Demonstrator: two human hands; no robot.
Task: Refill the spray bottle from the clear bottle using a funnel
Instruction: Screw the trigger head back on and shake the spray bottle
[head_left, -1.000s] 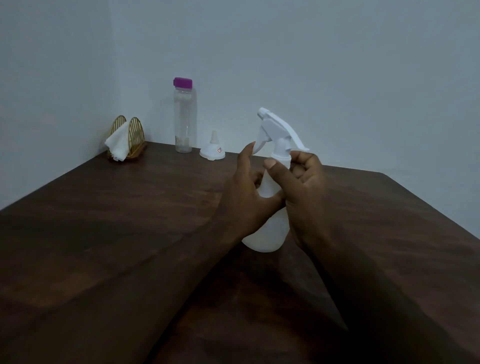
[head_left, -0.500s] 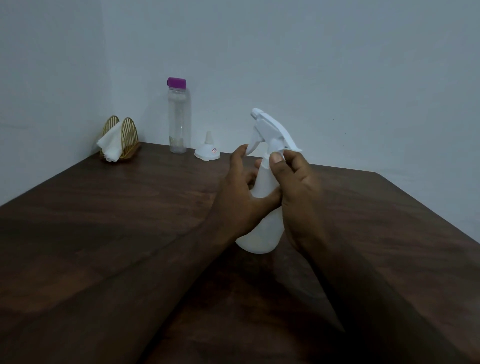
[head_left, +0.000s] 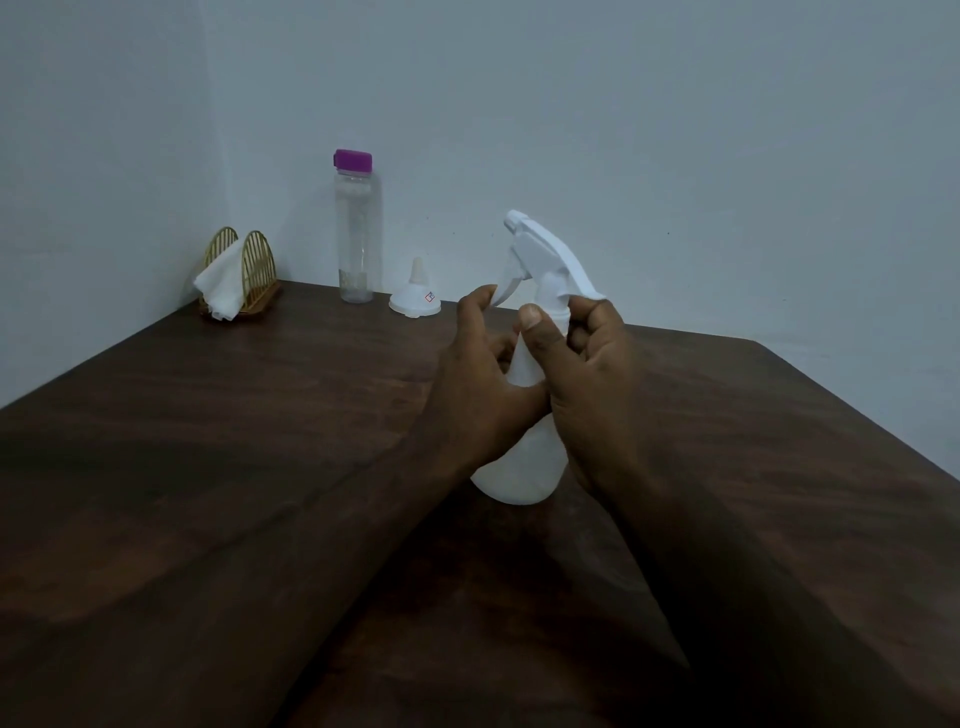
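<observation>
Pale walls (head_left: 675, 130) meet in a corner behind a dark wooden surface (head_left: 208, 467). Mid-surface stands the spray bottle (head_left: 519, 467). The left hand (head_left: 478, 395) grips its body and the right hand (head_left: 592, 384) pinches its neck collar, both as half a second earlier. The clear bottle (head_left: 356, 234), napkin holder (head_left: 249, 270) and funnel (head_left: 415, 299) stand at the far corner.

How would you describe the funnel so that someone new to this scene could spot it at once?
Start at the far edge of the dark wooden table, along the pale wall. Just right of the tall clear plastic bottle with a purple cap sits the small white plastic funnel. It is the lowest thing there, wide mouth down and spout up, with a small red-edged sticker.
</observation>
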